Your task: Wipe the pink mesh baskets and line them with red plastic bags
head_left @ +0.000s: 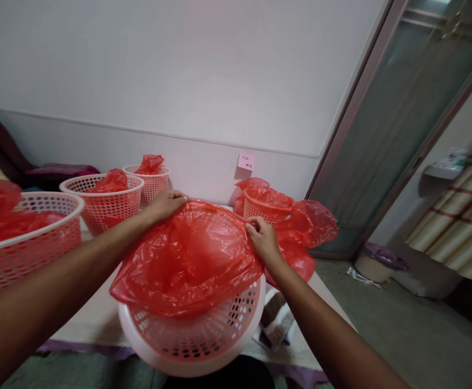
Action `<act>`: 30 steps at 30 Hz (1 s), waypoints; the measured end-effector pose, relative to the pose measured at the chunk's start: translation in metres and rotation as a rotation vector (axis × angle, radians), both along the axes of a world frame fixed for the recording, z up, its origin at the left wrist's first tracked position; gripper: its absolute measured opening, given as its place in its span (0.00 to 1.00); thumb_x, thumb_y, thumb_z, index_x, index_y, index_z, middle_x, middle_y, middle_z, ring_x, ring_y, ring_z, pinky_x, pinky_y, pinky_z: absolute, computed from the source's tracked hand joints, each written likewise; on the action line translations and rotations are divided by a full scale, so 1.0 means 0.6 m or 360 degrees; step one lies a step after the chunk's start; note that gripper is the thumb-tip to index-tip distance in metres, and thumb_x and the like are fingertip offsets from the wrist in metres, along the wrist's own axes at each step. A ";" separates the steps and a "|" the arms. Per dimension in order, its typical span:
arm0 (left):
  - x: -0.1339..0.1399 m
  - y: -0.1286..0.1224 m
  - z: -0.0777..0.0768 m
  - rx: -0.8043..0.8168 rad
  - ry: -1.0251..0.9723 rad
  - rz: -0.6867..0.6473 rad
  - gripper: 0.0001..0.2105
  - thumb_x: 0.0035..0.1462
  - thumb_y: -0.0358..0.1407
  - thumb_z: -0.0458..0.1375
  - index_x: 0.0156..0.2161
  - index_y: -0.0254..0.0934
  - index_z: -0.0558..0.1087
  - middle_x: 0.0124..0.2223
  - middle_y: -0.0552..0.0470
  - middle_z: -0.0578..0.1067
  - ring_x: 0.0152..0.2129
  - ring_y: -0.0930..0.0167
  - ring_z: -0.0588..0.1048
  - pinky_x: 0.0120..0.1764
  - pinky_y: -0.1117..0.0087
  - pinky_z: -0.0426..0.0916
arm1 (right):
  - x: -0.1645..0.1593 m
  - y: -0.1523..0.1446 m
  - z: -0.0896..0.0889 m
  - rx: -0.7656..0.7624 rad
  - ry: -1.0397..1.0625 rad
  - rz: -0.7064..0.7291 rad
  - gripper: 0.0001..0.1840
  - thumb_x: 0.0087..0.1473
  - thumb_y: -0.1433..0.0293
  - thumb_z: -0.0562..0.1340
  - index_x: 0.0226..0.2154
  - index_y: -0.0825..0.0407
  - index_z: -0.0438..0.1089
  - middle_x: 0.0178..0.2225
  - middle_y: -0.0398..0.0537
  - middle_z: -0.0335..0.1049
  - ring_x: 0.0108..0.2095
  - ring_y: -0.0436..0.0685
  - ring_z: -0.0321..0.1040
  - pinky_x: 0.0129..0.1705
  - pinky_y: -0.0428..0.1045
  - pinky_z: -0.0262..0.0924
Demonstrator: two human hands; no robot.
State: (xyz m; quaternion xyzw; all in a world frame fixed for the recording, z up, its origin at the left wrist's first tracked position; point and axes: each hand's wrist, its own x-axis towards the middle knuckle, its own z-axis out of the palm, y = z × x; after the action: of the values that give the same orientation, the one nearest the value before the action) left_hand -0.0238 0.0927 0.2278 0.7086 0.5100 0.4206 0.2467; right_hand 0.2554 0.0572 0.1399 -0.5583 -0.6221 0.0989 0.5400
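Pale pink plastic basket (159, 356), nearest, at the table's front edge, tilted w/ its mouth toward the viewer; perforated inner wall shows. A thin red bag (191, 248) spreads over its far half; can't tell how much is inside. L hand (169, 204) has its fingers closed on the bag's far edge, thumb hidden; R hand (263, 237) pinches the same edge btwn thumb & fingers, farther R. The bag is stretched btwn them.

Just R of the basket, partly under the R forearm: a striped cloth (278, 319) on the table (86, 319). At far L, a big basket (61, 246) w/ crumpled red plastic (37, 220) in it. Beyond the R hand, a basket (264, 208) w/ red plastic over its rim, spilling R. Behind, on L, a mid-size basket (110, 208), then a small one (155, 186), each w/ red plastic inside. On the floor, far R: a bin (373, 265) w/ purple liner (385, 255).
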 end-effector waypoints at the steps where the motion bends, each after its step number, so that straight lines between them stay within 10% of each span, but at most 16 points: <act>1: 0.002 0.002 -0.001 -0.0024 0.0014 0.0004 0.09 0.44 0.41 0.58 0.26 0.38 0.77 0.25 0.51 0.77 0.27 0.64 0.75 0.30 0.68 0.68 | 0.002 0.003 -0.001 0.0000 0.0035 -0.0020 0.13 0.49 0.61 0.56 0.34 0.49 0.70 0.32 0.46 0.73 0.33 0.58 0.67 0.38 0.51 0.59; 14: -0.003 0.013 -0.003 -0.0223 0.0189 0.0248 0.11 0.42 0.37 0.58 0.13 0.39 0.68 0.17 0.49 0.71 0.20 0.63 0.73 0.23 0.66 0.64 | 0.005 0.013 -0.022 -0.0321 0.0489 0.0082 0.13 0.42 0.63 0.60 0.32 0.52 0.71 0.31 0.49 0.75 0.30 0.56 0.69 0.31 0.49 0.63; 23: -0.016 0.034 -0.003 -0.0286 0.0297 0.0352 0.08 0.41 0.38 0.60 0.18 0.37 0.72 0.21 0.45 0.74 0.27 0.59 0.76 0.28 0.65 0.68 | 0.028 -0.023 -0.011 -0.0496 0.0105 0.0161 0.07 0.40 0.67 0.61 0.17 0.51 0.65 0.17 0.41 0.65 0.22 0.53 0.62 0.26 0.47 0.56; 30: -0.003 0.049 -0.004 -0.0331 0.0254 0.0286 0.08 0.42 0.38 0.62 0.20 0.35 0.72 0.23 0.46 0.75 0.27 0.62 0.75 0.28 0.67 0.66 | -0.010 -0.034 0.044 -0.0275 -0.0390 -0.0086 0.14 0.51 0.62 0.62 0.41 0.50 0.69 0.33 0.46 0.73 0.34 0.56 0.68 0.37 0.49 0.56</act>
State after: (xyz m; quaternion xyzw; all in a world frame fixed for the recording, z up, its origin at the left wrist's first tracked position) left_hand -0.0258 0.1222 0.2255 0.6619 0.6301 0.3283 0.2390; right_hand 0.2494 0.0367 0.1661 -0.6272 -0.6572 0.0687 0.4123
